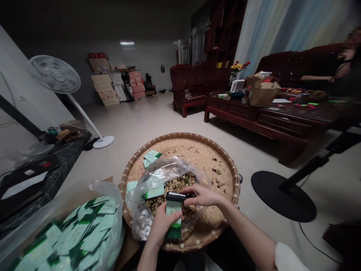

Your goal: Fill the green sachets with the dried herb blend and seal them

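Left grip (165, 223) pinching green packet (174, 230) between thumb and fingers; right grip (202, 195) pinching black device (175, 197) at packet's top edge, contact hard to confirm. Clear bag (141, 222) of dried bits (180, 182) below both grips, on woven tray (194, 150).

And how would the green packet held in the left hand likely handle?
The packet is probably light: it looks small beside the left hand. Its thin, flat shape suggests it could bend, and it probably won't roll.

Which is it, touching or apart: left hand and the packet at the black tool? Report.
Touching. The head view shows the left hand gripping the packet, thumb lying across its front.
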Tool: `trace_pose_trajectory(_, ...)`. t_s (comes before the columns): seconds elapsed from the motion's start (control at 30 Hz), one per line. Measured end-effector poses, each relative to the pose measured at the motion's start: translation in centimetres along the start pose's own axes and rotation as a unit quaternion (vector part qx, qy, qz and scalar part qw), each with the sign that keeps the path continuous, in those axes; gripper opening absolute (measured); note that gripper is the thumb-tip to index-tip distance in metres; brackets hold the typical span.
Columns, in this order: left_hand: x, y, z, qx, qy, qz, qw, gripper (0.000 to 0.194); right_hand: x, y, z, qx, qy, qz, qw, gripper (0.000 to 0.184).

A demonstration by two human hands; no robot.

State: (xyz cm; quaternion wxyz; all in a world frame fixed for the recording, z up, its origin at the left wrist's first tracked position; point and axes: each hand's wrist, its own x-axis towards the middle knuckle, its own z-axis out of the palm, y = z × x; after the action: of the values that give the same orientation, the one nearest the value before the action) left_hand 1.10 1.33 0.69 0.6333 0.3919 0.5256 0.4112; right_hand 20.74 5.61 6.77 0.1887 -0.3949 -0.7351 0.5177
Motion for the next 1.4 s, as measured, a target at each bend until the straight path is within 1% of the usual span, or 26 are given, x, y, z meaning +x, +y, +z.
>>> trace_pose_trajectory(0.1,-0.1,-0.1,0.0,0.012,-0.003,-0.007,1.0,0.047,0.6,0.3,0.7,-0.003,0.003,-0.011,1.0,0.035)
trace_pose_trajectory(0.27,-0.7,0.4,0.0,0.005,-0.011,-0.015,1.0,0.052,1.1,1.3,1.8,0.015,0.044,-0.027,0.999,0.032)
trace_pose_trajectory(0.33,-0.8,0.5,0.0,-0.002,-0.011,-0.013,1.0,0.054,1.2,1.6,2.0,0.037,0.047,-0.021,0.998,0.031)
trace_pose_trajectory(0.47,-0.7,0.5,-0.2,-0.006,-0.017,-0.018,1.0,0.054,1.3,2.0,1.5,0.127,0.018,0.024,0.991,0.033)
trace_pose_trajectory(0.57,-0.7,0.4,-0.4,-0.006,-0.015,-0.019,1.0,0.053,1.0,1.9,0.6,0.162,0.02,0.041,0.986,0.036)
trace_pose_trajectory(0.7,-0.7,0.4,-0.5,0.01,-0.009,-0.01,1.0,0.054,0.6,1.7,0.1,0.146,0.014,0.032,0.989,0.039)
trace_pose_trajectory(0.77,-0.6,0.4,-0.4,0.026,-0.012,-0.001,1.0,0.055,0.7,1.6,0.4,0.117,0.012,0.022,0.993,0.037)
trace_pose_trajectory(0.87,-0.6,0.3,-0.3,0.045,-0.021,0.01,0.999,0.055,1.2,1.8,1.3,0.087,0.033,0.016,0.996,0.031)
trace_pose_trajectory(1.0,-0.4,0.4,-0.3,0.056,-0.024,0.012,0.998,0.055,1.7,2.2,2.0,0.101,0.046,0.01,0.994,0.028)
trace_pose_trajectory(1.17,-0.5,0.4,-0.3,0.047,-0.026,0.007,0.999,0.055,1.5,2.4,1.3,0.159,0.024,0.045,0.986,0.032)
trace_pose_trajectory(1.3,-0.6,0.4,-0.7,0.03,-0.016,-0.006,0.999,0.055,0.9,2.4,0.2,0.155,0.058,0.081,0.983,0.039)
trace_pose_trajectory(1.37,-0.6,0.3,-0.9,0.036,-0.016,-0.01,0.999,0.056,0.7,2.4,0.0,0.143,0.047,0.089,0.985,0.042)
trace_pose_trajectory(1.4,-0.6,0.2,-0.9,0.042,-0.019,-0.01,0.999,0.056,0.7,2.4,0.2,0.135,0.035,0.082,0.987,0.042)
